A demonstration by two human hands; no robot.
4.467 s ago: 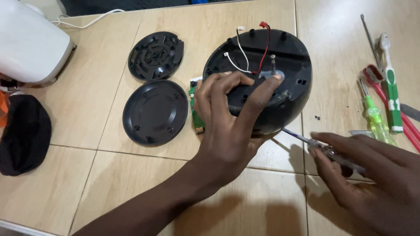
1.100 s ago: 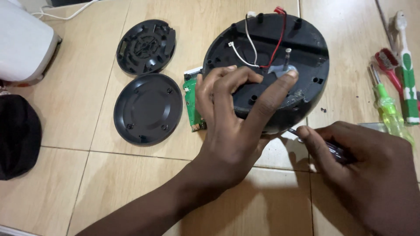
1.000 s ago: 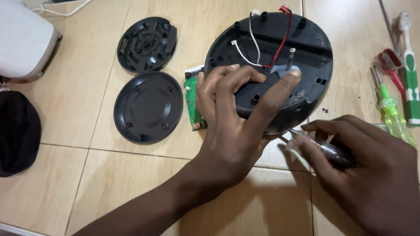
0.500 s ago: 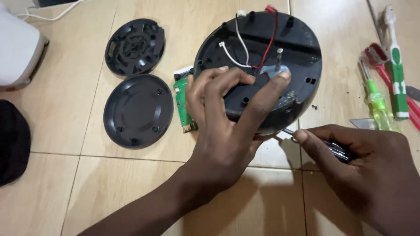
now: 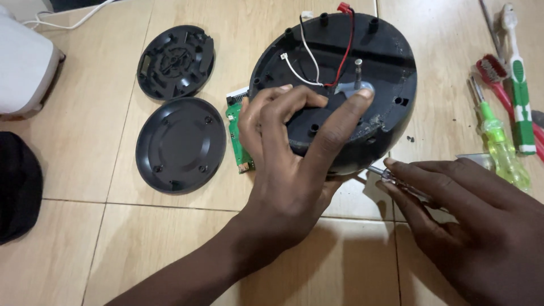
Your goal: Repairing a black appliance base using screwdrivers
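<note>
A round black plastic housing (image 5: 385,73) lies open-side up on the tiled floor, with red, black and white wires (image 5: 317,56) and a metal post inside. My left hand (image 5: 294,153) presses down on its near part, fingers spread. A green circuit board (image 5: 238,141) sticks out from under that hand at the housing's left edge. My right hand (image 5: 470,215) grips a small screwdriver (image 5: 391,177) whose tip points at the housing's lower right rim.
Two black round covers (image 5: 177,59) (image 5: 180,144) lie to the left. A white appliance (image 5: 22,68) and a black cloth (image 5: 17,187) sit at the far left. A green-handled screwdriver (image 5: 498,141), toothbrushes (image 5: 518,85) and other tools lie at the right.
My right hand has brought the screwdriver closer to the housing's lower right rim. My left hand stays pressed on the housing; the view has shifted slightly.
</note>
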